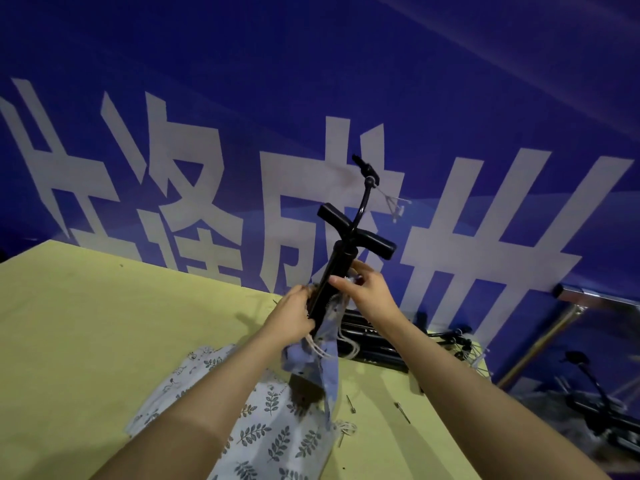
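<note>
A black hand pump (337,268) with a T-handle and a curved hose stands tilted above the table, its lower half inside a pale blue drawstring bag (320,355). My left hand (291,317) grips the bag's mouth on the left side of the pump barrel. My right hand (360,289) pinches the bag's rim on the right side, just below the handle. The bag's white cords hang loose under my left hand.
A yellow-green table (104,323) lies below a blue wall banner with white characters. Leaf-print fabric bags (263,427) lie near the front. More black pumps (377,344) are piled at the back right. Small metal needles (403,412) lie loose. A mirror panel (571,375) leans at right.
</note>
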### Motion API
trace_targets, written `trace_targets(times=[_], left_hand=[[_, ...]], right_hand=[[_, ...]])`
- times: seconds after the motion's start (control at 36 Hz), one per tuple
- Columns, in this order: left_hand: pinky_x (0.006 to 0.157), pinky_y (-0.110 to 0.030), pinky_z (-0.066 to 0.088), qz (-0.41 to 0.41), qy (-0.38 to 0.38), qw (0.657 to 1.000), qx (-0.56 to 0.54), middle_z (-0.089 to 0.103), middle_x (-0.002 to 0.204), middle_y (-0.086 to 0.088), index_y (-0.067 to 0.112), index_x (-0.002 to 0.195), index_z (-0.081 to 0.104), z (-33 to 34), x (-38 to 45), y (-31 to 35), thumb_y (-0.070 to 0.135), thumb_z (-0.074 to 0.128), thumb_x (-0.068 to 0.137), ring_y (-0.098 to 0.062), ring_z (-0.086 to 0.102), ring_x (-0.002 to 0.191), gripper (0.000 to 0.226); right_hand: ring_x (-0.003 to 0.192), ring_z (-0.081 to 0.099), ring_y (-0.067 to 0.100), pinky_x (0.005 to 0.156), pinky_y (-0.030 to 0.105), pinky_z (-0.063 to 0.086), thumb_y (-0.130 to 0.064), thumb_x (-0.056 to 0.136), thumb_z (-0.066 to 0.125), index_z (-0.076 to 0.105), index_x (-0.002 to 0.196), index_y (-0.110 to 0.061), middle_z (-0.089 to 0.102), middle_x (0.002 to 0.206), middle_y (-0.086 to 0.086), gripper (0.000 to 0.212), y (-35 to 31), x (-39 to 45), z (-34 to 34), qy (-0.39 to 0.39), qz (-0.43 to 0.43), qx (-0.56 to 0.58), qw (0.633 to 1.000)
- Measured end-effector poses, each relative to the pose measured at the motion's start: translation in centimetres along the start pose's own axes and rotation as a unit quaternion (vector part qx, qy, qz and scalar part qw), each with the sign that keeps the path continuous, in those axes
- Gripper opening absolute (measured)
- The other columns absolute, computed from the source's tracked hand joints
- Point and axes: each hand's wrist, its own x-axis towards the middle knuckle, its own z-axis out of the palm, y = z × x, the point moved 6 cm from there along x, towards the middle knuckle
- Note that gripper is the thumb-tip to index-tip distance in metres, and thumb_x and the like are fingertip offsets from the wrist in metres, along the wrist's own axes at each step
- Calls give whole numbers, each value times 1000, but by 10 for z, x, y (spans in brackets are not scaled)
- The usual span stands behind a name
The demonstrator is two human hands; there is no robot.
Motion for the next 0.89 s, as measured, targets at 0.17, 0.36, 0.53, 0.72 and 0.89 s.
trace_targets(times=[0.17, 0.36, 0.53, 0.72, 0.89], left_hand=[[91, -17, 36, -30, -31, 994, -102, 41, 133, -5, 12, 143, 37, -5, -1, -11, 4, 66, 81, -20, 45, 127, 69], [79, -17, 38, -49, 56, 986, -148, 40, 138, -6, 12, 139, 31, -31, 0, -4, 3, 59, 87, -19, 47, 120, 60], [75, -32, 52, 36, 133, 986, -97, 13, 143, -1, 37, 145, 8, -37, -10, 9, -11, 54, 84, -21, 53, 102, 91], [69, -36, 56, 17, 98, 994, -38, -13, 153, 6, 51, 141, 15, -31, -7, 19, -11, 58, 79, -24, 62, 86, 98], [69, -35, 53, 24, 101, 994, -17, -16, 152, 8, 42, 141, 22, -33, -5, 22, -4, 60, 82, -26, 63, 78, 84]], right_hand=[[84, 65, -2, 70, 10, 52, -14, 87, 66, 60, 114, -10, 67, 101, -3, 28, 9, 0, 3, 9, 10, -4, 1000], [92, 65, 11, 66, 6, 49, -17, 87, 67, 58, 122, -10, 64, 107, -3, 37, 27, -6, 16, -7, 16, -66, 998], [102, 59, 8, 71, 3, 46, -20, 87, 67, 57, 124, -9, 61, 114, -3, 40, 32, -5, 27, -51, 16, -126, 991], [114, 55, 14, 93, 23, 42, -22, 86, 68, 58, 126, -13, 58, 122, 1, 42, 36, -1, 30, -109, 16, -175, 978], [127, 43, 11, 98, 23, 38, 5, 82, 60, 36, 141, -18, 46, 134, -2, 67, 47, -11, 23, -133, 14, -195, 972]])
